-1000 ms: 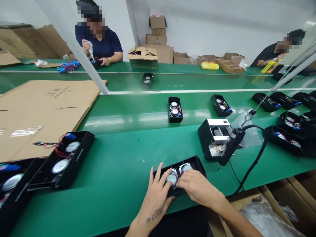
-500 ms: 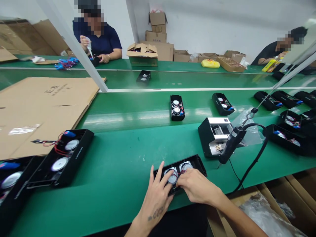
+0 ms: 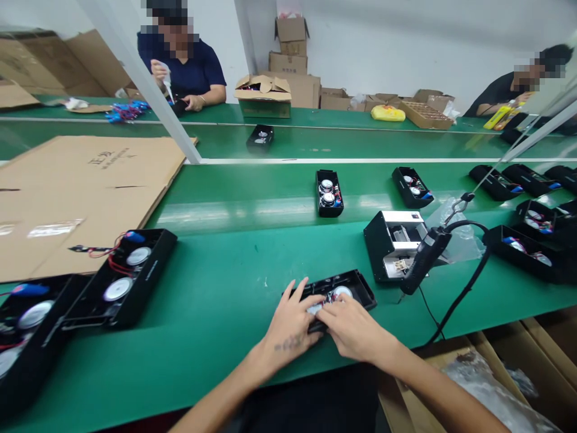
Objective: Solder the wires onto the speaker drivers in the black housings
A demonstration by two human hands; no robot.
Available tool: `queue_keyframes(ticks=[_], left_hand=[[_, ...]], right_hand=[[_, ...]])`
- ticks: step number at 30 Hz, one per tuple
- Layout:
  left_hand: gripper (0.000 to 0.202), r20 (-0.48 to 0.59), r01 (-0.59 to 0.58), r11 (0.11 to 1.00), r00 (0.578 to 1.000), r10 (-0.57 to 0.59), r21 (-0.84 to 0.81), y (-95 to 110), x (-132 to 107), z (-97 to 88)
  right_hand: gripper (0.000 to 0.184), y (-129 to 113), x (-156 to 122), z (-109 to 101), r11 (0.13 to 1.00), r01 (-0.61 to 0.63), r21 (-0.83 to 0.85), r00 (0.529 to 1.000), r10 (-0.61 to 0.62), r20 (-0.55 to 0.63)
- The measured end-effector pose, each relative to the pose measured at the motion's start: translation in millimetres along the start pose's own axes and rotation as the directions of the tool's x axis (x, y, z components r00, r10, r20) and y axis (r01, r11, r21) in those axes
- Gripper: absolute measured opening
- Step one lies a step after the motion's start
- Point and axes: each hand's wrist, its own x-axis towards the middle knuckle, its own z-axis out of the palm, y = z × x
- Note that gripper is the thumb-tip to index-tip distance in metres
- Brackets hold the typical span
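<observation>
A black speaker housing (image 3: 364,290) lies at a slant on the green bench in front of me. Inside it, a round silver speaker (image 3: 342,291) shows near the right end; a second one is mostly covered by my fingers. My left hand (image 3: 293,319) spans the housing's left part, fingers over the top and thumb at the near side, gripping it. Bent over the middle, my right hand (image 3: 349,322) has its fingertips pinched together among the thin wires by the covered speaker. What exactly the pinch holds is hidden.
A black-and-silver machine (image 3: 396,246) and a hanging electric screwdriver (image 3: 426,258) stand right of the housing. More open housings (image 3: 135,270) lie at left, others at right and on the belt (image 3: 252,198). Cardboard (image 3: 90,192) covers the left side. Two people sit across.
Both hands have shifted slightly; the left fingers have drawn closer together over the housing, and the right fingertips have moved left over the nearer speaker. The view has tilted a little.
</observation>
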Motion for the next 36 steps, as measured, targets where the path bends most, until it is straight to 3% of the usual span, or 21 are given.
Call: queue_keyframes(ticks=[2, 4, 8, 17, 28, 30, 32, 33, 34, 35, 36], left_hand=[[0.017, 0.144, 0.095, 0.988, 0.987, -0.076, -0.124, -8.7, 18.3, -24.8], [0.023, 0.213, 0.126, 0.976, 0.973, -0.087, -0.177, -16.8, 34.9, -45.3], [0.033, 0.272, 0.175, 0.953, 0.957, -0.105, -0.247, -25.7, 52.9, -62.4], [0.038, 0.265, 0.243, 0.923, 0.950, -0.164, -0.297, -27.1, 51.7, -55.8], [0.032, 0.233, 0.113, 0.967, 0.971, -0.059, -0.226, -20.9, 42.7, -53.8], [0.025, 0.222, 0.091, 0.979, 0.974, -0.049, -0.185, -18.9, 37.8, -48.9], [0.019, 0.210, 0.076, 0.987, 0.977, -0.045, -0.145, -15.5, 29.7, -40.5], [0.018, 0.202, 0.063, 0.990, 0.979, -0.038, -0.123, -13.5, 24.5, -34.8], [0.017, 0.187, 0.035, 0.995, 0.982, -0.018, -0.089, -11.6, 18.7, -28.3], [0.015, 0.165, -0.011, 0.999, 0.986, 0.018, -0.043, -9.9, 12.5, -21.2], [0.012, 0.138, -0.073, 0.997, 0.988, 0.070, 0.017, -8.8, 6.5, -14.2]], right_hand=[[0.027, 3.7, 14.2, -17.9, 0.999, -0.033, 0.032, 0.999, 0.032, 0.036], [0.035, 11.2, 30.3, -37.1, 0.994, -0.077, 0.080, 0.993, 0.070, 0.090], [0.040, 25.1, 55.4, -58.4, 0.981, -0.124, 0.150, 0.980, 0.097, 0.174], [0.020, 28.0, 63.3, -53.8, 0.970, -0.119, 0.211, 0.980, 0.081, 0.181], [0.035, 25.3, 47.1, -31.0, 0.982, -0.114, 0.150, 0.992, 0.105, 0.069], [0.035, 20.4, 38.1, -26.8, 0.990, -0.068, 0.123, 0.998, 0.066, 0.023], [0.030, 16.5, 22.6, -23.2, 0.992, 0.023, 0.123, 0.992, -0.008, -0.125], [0.028, 16.6, 12.3, -21.4, 0.988, 0.068, 0.136, 0.964, -0.030, -0.265], [0.026, 18.8, 0.6, -19.6, 0.985, 0.089, 0.149, 0.893, -0.013, -0.451], [0.026, 23.7, -11.9, -17.9, 0.985, 0.070, 0.158, 0.751, 0.052, -0.659], [0.029, 31.4, -24.8, -16.4, 0.984, 0.008, 0.178, 0.534, 0.146, -0.833]])
